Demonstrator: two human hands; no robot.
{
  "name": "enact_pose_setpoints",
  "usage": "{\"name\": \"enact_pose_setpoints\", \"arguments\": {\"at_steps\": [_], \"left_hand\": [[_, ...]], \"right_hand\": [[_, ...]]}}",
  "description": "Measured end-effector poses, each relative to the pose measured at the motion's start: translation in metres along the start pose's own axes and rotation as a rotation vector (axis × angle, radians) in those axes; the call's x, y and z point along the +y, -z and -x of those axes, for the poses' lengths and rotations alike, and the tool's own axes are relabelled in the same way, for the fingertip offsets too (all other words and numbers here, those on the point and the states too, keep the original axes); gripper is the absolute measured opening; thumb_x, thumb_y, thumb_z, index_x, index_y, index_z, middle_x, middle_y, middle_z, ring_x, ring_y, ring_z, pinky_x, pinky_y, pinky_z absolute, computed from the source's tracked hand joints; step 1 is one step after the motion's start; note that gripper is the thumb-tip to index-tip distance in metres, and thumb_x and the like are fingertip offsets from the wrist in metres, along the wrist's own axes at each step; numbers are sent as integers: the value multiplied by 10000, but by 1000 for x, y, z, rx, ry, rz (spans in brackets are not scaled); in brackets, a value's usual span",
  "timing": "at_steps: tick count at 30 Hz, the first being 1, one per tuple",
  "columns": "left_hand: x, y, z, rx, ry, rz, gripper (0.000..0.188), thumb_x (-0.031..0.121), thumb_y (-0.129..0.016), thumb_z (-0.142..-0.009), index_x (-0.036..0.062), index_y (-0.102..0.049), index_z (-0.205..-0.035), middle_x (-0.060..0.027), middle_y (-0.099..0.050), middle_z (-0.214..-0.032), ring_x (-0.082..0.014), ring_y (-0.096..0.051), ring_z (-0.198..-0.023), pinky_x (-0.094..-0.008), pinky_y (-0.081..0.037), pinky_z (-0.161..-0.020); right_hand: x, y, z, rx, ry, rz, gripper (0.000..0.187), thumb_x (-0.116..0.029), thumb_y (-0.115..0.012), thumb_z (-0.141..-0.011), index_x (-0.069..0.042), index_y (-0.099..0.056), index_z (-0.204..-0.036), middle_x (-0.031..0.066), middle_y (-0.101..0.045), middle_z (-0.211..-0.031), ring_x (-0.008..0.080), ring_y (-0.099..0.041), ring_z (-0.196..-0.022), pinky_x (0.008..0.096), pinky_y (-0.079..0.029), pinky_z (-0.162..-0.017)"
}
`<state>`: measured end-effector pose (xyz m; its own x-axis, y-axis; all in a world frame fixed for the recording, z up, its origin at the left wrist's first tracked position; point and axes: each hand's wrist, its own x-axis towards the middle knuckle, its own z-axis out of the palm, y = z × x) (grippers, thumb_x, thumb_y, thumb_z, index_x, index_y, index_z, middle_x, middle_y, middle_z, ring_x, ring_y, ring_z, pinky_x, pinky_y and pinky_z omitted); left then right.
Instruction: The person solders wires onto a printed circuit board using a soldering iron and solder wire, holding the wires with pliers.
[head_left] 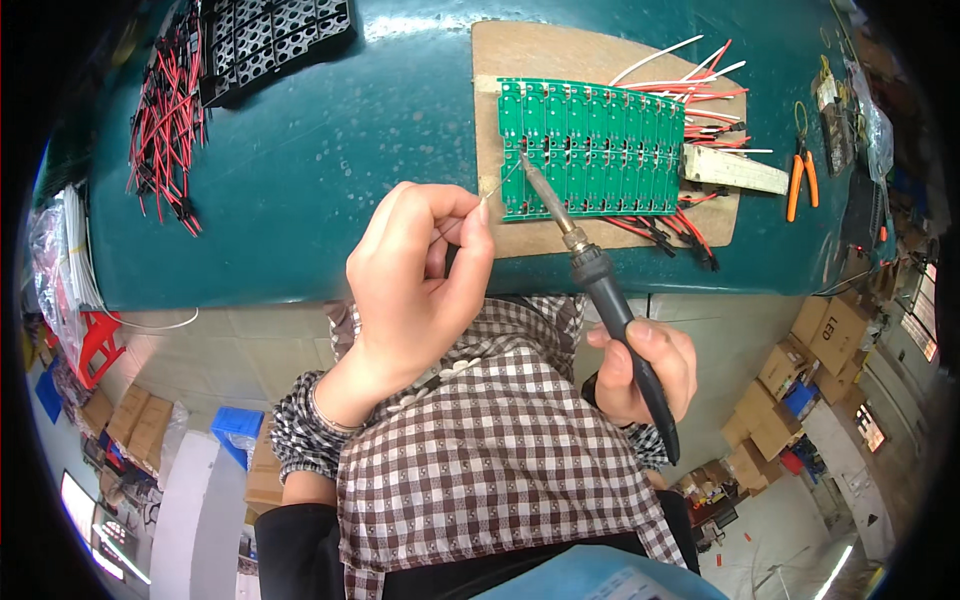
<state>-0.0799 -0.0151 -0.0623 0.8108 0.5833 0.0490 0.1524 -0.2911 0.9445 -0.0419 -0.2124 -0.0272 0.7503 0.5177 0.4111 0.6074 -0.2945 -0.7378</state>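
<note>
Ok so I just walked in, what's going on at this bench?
A person's right hand holds a soldering iron, its tip at the left part of a green circuit board panel. The left hand pinches a thin solder wire beside that tip; whether they touch is too small to tell. The panel lies on a brown board, with red and white wires at its right. Orange-handled cutters lie farther right.

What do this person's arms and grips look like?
The left grip and right grip are ungloved. The left sleeve is patterned dark and white, bunched near the wrist; the right sleeve has a similar pattern, mostly hidden.
</note>
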Motion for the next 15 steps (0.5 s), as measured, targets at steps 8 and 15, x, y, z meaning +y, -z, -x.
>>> {"name": "enact_pose_setpoints", "arguments": {"at_steps": [8,15], "left_hand": [[5,-5,-6,-21,4,-24,95,-7,-667,-783,36,-591,-820,-32,-557,-701,-101,-498,-529,-240,-391,-451],[9,-3,-3,-77,27,-65,103,-7,-663,-779,38,-580,-819,-49,-561,-714,-132,-542,-562,-260,-427,-478]], "right_hand": [[-2,1,-3,-42,8,21,347,27,-716,-754,26,-573,-1070,127,-645,-825,238,-677,-668,320,-569,-592],[-6,5,3,-67,-16,-7,337,31,-703,-770,32,-566,-1078,130,-641,-807,238,-676,-665,314,-567,-598]]}}
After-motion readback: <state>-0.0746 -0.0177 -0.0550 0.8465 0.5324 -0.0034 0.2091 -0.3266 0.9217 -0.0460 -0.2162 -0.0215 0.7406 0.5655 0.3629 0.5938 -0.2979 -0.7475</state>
